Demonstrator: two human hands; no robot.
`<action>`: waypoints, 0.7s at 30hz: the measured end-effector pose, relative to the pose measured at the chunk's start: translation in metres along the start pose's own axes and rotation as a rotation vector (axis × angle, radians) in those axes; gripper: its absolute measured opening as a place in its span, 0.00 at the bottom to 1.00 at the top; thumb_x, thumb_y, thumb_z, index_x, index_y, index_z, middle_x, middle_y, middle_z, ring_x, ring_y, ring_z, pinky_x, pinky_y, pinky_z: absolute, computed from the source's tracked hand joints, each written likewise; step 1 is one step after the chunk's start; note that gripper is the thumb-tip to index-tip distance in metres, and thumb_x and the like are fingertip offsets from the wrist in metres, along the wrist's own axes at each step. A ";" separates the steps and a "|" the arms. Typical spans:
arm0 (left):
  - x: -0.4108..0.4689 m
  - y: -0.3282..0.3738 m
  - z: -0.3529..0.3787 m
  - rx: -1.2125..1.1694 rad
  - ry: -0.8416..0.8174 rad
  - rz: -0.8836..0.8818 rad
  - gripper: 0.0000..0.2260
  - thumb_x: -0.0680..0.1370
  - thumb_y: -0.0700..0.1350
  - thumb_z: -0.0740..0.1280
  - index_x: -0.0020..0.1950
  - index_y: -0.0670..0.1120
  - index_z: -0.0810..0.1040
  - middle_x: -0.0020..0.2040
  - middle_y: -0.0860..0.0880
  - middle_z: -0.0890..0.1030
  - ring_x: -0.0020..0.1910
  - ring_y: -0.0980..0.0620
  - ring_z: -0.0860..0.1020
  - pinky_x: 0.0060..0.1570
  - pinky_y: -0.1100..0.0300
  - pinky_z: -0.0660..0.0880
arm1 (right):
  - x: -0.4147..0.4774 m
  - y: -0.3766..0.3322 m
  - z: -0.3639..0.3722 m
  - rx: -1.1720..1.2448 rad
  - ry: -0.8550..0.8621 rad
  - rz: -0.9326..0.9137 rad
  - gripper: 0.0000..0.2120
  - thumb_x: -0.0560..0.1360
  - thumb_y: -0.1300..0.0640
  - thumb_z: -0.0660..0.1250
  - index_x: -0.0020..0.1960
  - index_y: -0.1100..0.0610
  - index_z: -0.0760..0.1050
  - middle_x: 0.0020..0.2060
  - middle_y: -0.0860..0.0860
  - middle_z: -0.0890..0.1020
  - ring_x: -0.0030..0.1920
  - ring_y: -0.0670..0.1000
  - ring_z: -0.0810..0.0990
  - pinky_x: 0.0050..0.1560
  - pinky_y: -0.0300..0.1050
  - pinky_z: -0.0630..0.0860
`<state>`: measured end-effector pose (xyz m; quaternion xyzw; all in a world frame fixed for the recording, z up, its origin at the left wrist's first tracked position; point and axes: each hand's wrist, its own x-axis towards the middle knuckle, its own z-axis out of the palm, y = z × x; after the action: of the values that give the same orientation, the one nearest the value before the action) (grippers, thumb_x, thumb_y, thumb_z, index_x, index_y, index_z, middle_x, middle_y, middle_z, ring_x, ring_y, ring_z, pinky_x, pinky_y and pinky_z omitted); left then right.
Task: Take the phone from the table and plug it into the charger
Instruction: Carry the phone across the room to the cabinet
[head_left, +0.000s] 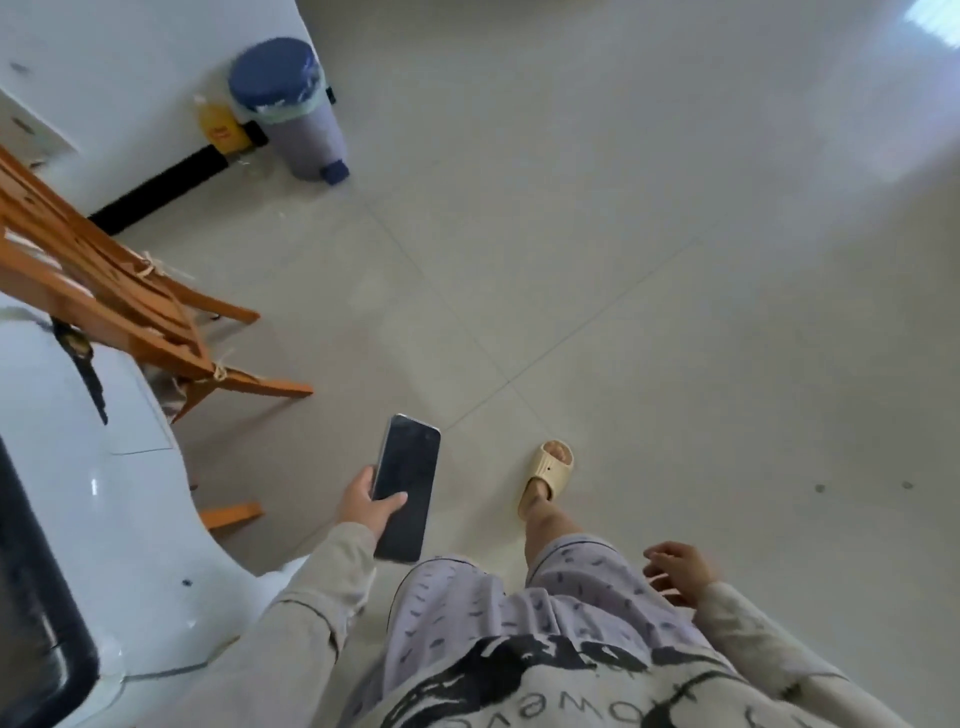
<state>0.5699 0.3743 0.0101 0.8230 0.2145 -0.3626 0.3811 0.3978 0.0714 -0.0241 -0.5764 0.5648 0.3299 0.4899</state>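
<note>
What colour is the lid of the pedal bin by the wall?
Dark blue, on a grey pedal bin; seen in the head view, slightly blurred.

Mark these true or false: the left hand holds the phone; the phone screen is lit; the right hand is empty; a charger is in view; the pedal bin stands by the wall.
1. The left hand holds the phone. True.
2. The phone screen is lit. False: it is dark.
3. The right hand is empty. True.
4. A charger is in view. False: none shows.
5. The pedal bin stands by the wall. True.
</note>
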 end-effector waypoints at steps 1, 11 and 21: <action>0.007 0.012 0.008 0.019 0.005 -0.011 0.07 0.72 0.35 0.67 0.46 0.43 0.71 0.50 0.41 0.79 0.53 0.39 0.77 0.52 0.50 0.71 | 0.005 -0.015 -0.009 0.006 -0.012 -0.011 0.05 0.77 0.66 0.56 0.47 0.63 0.70 0.30 0.54 0.73 0.26 0.50 0.71 0.21 0.34 0.67; 0.061 0.124 0.057 0.266 0.070 0.010 0.11 0.72 0.36 0.68 0.54 0.37 0.74 0.55 0.36 0.80 0.54 0.37 0.78 0.51 0.52 0.71 | 0.035 -0.165 -0.116 0.061 -0.035 -0.181 0.15 0.78 0.66 0.55 0.61 0.72 0.70 0.31 0.52 0.73 0.28 0.49 0.71 0.21 0.32 0.67; 0.139 0.254 0.089 0.282 0.061 0.016 0.12 0.72 0.34 0.68 0.54 0.35 0.74 0.56 0.34 0.80 0.55 0.36 0.77 0.53 0.48 0.71 | 0.079 -0.257 -0.187 0.234 -0.006 -0.181 0.14 0.78 0.66 0.55 0.61 0.71 0.71 0.32 0.51 0.74 0.29 0.48 0.72 0.24 0.33 0.68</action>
<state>0.7804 0.1583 -0.0152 0.8806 0.1663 -0.3611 0.2578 0.6276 -0.1601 0.0076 -0.5630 0.5436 0.2179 0.5831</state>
